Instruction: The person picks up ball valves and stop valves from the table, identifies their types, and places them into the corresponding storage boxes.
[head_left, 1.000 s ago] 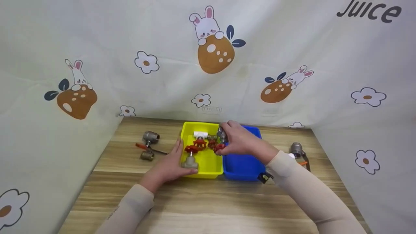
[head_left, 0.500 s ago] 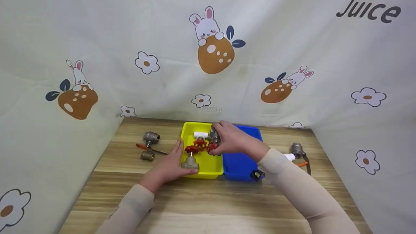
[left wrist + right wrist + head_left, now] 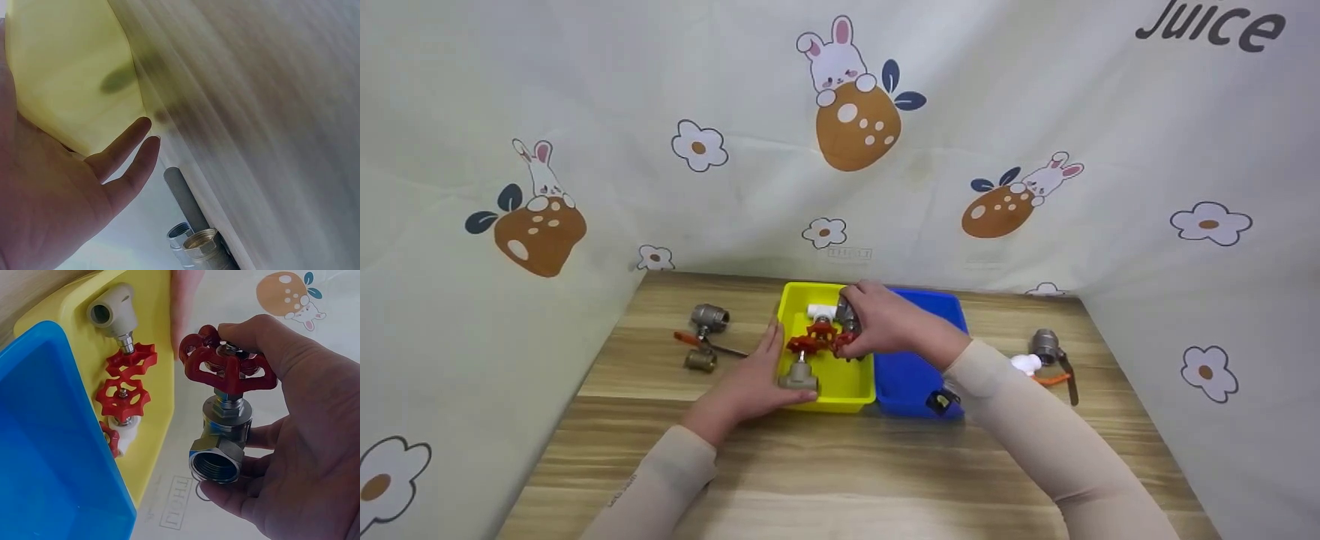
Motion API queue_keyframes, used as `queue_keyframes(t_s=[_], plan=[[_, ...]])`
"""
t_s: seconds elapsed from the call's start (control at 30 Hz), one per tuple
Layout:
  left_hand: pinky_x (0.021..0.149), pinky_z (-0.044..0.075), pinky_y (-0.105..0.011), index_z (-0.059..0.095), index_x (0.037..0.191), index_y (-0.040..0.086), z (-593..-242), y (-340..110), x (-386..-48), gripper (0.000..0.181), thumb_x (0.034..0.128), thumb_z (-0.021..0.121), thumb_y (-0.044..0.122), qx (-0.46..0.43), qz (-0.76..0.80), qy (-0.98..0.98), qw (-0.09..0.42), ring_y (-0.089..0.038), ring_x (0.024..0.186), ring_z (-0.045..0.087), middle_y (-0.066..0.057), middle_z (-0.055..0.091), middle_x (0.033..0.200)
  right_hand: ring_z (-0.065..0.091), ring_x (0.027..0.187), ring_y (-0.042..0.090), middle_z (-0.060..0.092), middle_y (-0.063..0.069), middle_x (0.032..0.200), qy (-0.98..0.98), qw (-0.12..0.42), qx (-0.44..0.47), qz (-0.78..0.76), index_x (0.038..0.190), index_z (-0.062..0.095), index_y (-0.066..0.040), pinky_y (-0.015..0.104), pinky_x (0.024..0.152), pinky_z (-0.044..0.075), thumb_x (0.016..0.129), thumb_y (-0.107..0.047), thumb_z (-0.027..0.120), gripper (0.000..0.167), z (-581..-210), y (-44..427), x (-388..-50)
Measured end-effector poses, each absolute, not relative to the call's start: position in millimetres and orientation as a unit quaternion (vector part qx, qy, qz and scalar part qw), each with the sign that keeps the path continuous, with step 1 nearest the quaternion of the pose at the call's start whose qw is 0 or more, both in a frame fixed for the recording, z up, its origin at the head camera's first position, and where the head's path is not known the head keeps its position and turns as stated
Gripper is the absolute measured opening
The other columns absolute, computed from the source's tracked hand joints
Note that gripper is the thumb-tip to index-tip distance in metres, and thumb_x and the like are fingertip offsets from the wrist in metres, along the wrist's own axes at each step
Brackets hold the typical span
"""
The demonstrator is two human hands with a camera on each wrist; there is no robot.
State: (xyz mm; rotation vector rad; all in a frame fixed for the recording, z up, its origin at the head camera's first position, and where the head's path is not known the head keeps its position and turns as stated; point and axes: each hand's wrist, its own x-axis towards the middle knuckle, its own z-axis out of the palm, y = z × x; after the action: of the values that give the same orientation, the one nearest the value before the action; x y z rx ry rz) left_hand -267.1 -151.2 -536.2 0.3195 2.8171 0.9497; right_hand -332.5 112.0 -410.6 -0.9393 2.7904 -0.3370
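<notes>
My right hand (image 3: 896,319) grips a metal gate valve (image 3: 228,413) with a red handwheel, thumb on the wheel and fingers behind the body. It is over the right half of the yellow bin (image 3: 844,382). Inside that bin are a grey valve (image 3: 799,373) and a white valve (image 3: 822,310), both with red handwheels. Another red handwheel (image 3: 109,439) shows partly behind the blue bin's edge in the right wrist view. My left hand (image 3: 742,386) rests against the yellow bin's left side, fingers extended along the outer wall (image 3: 73,73) and thumb over the rim by the grey valve.
The blue bin (image 3: 911,375) stands right beside the yellow one. On the wooden table at left lie a lever ball valve (image 3: 709,316) and a smaller brass valve (image 3: 701,359). At right lie another ball valve (image 3: 1044,345) and a white fitting (image 3: 1026,365), partly behind my sleeve.
My right hand has moved left with the gate valve, from the edge between the bins to farther over the yellow bin. My left hand has stayed in place.
</notes>
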Motion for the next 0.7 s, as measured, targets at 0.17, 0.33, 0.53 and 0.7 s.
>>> queue_keyframes(t_s=[0.17, 0.33, 0.53, 0.7], plan=[[0.115, 0.051, -0.059, 0.0, 0.179, 0.018, -536, -151, -266, 0.142, 0.0816, 0.082, 0.082, 0.11, 0.315, 0.94, 0.075, -0.043, 0.145, 0.056, -0.007, -0.006, 0.186, 0.057, 0.125, 0.026, 0.059, 0.011, 0.144, 0.939, 0.101, -0.312, -0.107, 0.163, 0.049, -0.009, 0.043, 0.111, 0.055, 0.081, -0.058, 0.093, 0.105, -412, 107, -334], [0.116, 0.05, -0.06, 0.002, 0.179, 0.015, -534, -151, -266, 0.142, 0.0815, 0.081, 0.082, 0.108, 0.315, 0.94, 0.079, -0.044, 0.147, 0.054, -0.008, -0.005, 0.186, 0.058, 0.122, 0.026, 0.061, 0.01, 0.14, 0.94, 0.116, -0.306, -0.095, 0.162, 0.05, -0.011, 0.045, 0.108, 0.057, 0.081, -0.059, 0.093, 0.104, -413, 103, -335], [0.117, 0.049, -0.06, 0.002, 0.179, 0.015, -534, -151, -266, 0.142, 0.0814, 0.082, 0.082, 0.105, 0.32, 0.938, 0.082, -0.045, 0.149, 0.053, -0.007, -0.006, 0.185, 0.06, 0.116, 0.024, 0.063, 0.007, 0.136, 0.939, 0.14, -0.302, -0.088, 0.161, 0.051, -0.012, 0.042, 0.102, 0.06, 0.083, -0.058, 0.092, 0.1, -415, 98, -338], [0.115, 0.051, -0.06, 0.001, 0.179, 0.016, -537, -152, -267, 0.144, 0.0802, 0.082, 0.083, 0.102, 0.315, 0.94, 0.081, -0.045, 0.146, 0.055, -0.007, -0.006, 0.185, 0.062, 0.112, 0.025, 0.064, 0.006, 0.128, 0.937, 0.171, -0.297, -0.07, 0.156, 0.055, -0.01, 0.044, 0.102, 0.06, 0.085, -0.057, 0.091, 0.093, -416, 94, -339]])
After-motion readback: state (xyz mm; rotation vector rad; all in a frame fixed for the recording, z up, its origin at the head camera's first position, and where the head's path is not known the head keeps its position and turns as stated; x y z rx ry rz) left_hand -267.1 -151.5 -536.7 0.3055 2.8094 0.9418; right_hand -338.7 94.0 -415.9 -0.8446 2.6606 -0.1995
